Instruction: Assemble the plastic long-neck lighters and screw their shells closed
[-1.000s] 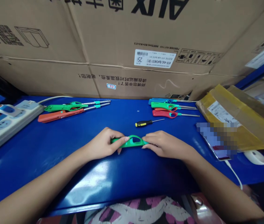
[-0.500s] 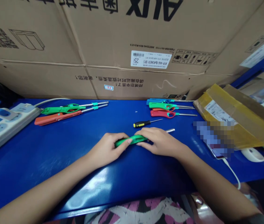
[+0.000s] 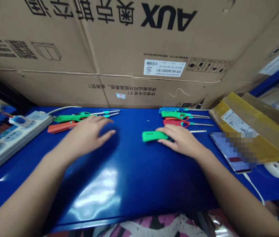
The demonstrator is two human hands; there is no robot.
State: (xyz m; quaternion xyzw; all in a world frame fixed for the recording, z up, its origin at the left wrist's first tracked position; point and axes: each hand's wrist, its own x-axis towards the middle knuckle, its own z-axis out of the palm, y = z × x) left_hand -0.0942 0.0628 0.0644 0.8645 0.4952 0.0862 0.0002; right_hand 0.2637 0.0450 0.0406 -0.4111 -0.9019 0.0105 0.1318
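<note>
My right hand (image 3: 180, 138) grips a green long-nosed gas lighter (image 3: 150, 135) just in front of the right-hand lighters. Its metal tube sticks out to the right, past my fingers. In that group lie a blue lighter (image 3: 170, 109), a green lighter (image 3: 174, 114) and a red lighter (image 3: 175, 122), tubes to the right. My left hand (image 3: 90, 135), fingers apart and holding nothing, is over the left-hand lighters. There an orange-red lighter (image 3: 61, 127) and a green lighter (image 3: 66, 118) show, partly covered by this hand. The screwdriver is out of sight.
A white power strip (image 3: 11, 141) runs along the left of the blue table (image 3: 129, 191). At the right lie a phone (image 3: 224, 148) with a cable, a yellow-taped box (image 3: 243, 131) and a white mouse (image 3: 278, 170). A large cardboard box (image 3: 119, 49) stands behind.
My left hand has let go of the green lighter and moved left toward the lighters there. My right hand has carried the lighter right and farther back. The screwdriver no longer shows.
</note>
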